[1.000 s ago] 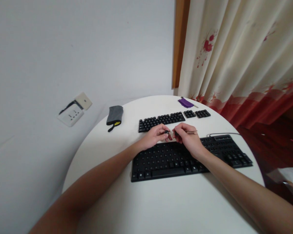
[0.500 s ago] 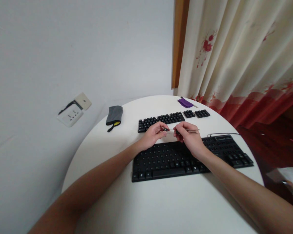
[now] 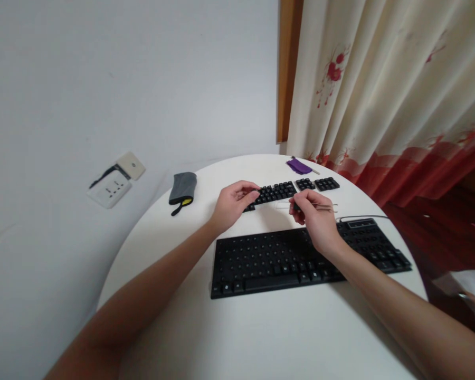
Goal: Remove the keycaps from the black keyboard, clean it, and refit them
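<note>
A black keyboard [image 3: 261, 258] lies across the table; many of its keys are off, leaving bare switch posts, while the space bar and some other keys are in place. Behind it stand loose black keycaps [image 3: 279, 191] in rows. My left hand [image 3: 233, 205] is at the left part of these rows, thumb and fingers pinched on a small dark keycap, mostly hidden by the fingertips. Over the gap between keyboard and rows, my right hand [image 3: 312, 211] is closed on a wire keycap puller [image 3: 326, 207] whose thin wires stick out on both sides.
A grey pouch [image 3: 183, 188] with a black loop lies at the back left. Toward the back right rests a purple cloth [image 3: 299, 166] with a thin stick. The keyboard's cable [image 3: 360, 217] curves over the right side. Wall sockets [image 3: 110, 188] are at left, a curtain [image 3: 364, 105] at right.
My left hand has moved back and left with the keycap, from beside the puller to the keycap rows. My right hand has shifted slightly right, still holding the puller.
</note>
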Demonstrator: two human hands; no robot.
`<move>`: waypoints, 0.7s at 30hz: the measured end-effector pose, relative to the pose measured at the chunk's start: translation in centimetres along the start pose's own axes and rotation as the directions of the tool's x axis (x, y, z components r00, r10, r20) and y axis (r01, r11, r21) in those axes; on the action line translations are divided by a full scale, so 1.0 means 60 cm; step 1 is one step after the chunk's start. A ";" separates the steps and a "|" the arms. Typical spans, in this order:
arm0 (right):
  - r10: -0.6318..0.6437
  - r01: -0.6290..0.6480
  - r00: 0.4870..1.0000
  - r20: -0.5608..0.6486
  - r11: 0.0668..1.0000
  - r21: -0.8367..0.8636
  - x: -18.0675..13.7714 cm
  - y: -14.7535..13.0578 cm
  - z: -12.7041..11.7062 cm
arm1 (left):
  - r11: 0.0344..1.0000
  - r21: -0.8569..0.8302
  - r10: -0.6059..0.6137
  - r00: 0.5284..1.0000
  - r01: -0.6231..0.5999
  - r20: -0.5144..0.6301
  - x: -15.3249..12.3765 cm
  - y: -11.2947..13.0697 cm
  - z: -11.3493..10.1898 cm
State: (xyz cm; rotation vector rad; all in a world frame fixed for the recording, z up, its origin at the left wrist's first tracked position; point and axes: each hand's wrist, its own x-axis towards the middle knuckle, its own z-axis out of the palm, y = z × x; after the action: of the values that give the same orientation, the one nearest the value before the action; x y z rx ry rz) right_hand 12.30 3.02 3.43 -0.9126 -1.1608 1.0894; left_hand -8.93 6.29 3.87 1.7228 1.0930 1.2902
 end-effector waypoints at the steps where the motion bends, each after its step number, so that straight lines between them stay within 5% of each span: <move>1: -0.007 0.007 1.000 -0.007 1.000 0.004 0.001 -0.002 -0.002 | 1.000 0.017 0.013 1.000 -0.012 -0.029 0.004 0.003 -0.005; 6: -0.030 0.031 0.999 -0.036 0.999 0.010 0.006 -0.004 -0.008 | 0.999 0.041 0.004 0.998 -0.001 -0.069 0.014 0.001 -0.016; 16: -0.080 0.078 0.996 -0.041 0.996 -0.047 0.005 -0.005 -0.006 | 0.990 0.080 -0.120 0.992 0.117 0.033 0.011 -0.015 -0.005; 21: -0.092 0.090 0.995 -0.036 0.995 -0.052 0.005 -0.001 -0.008 | 0.937 0.349 -0.019 0.995 -0.016 0.095 0.006 -0.019 -0.002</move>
State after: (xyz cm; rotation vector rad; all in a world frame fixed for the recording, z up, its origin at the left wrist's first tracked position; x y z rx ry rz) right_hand 12.78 3.30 3.48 -0.9067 -1.1911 0.9689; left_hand -9.24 7.09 3.04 2.0196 1.3260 1.0423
